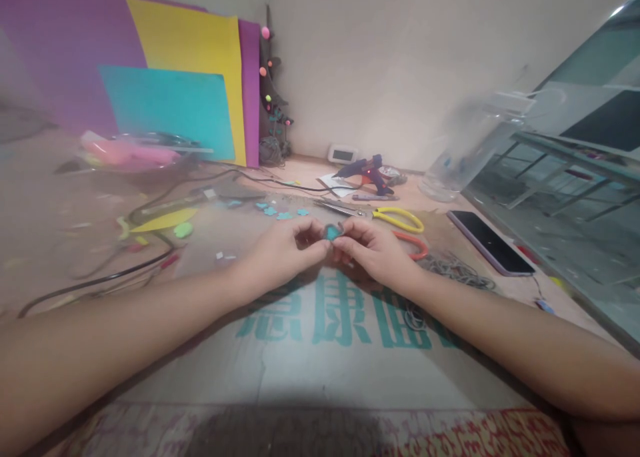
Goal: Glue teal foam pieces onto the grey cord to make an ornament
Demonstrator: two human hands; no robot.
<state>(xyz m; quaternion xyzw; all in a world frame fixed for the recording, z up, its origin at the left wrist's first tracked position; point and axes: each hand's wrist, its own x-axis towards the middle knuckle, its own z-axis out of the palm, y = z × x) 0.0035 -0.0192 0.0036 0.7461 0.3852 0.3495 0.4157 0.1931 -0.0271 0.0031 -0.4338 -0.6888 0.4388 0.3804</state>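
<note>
Between the fingertips of both hands is a small teal piece (332,232), perhaps a foam flower, with a dark strip or wire curving along its upper edge. My left hand (293,246) pinches it from the left, thumb in front. From the right, the thumb and fingers of my right hand (369,245) close on it too. Fingers cover part of the piece, so its full shape is hidden. Just beyond the hands lie several loose teal flower cutouts (284,215). Yellow-handled scissors (399,218) rest behind my right hand, and an orange handle (413,245) shows beside it.
A hot glue gun (367,174) with a lit red light sits near the wall; its black cable (125,275) runs left. On the right are tangled grey cord (457,272), a phone (490,242) and a clear jug (465,147). Coloured sheets (185,37) lean at back left.
</note>
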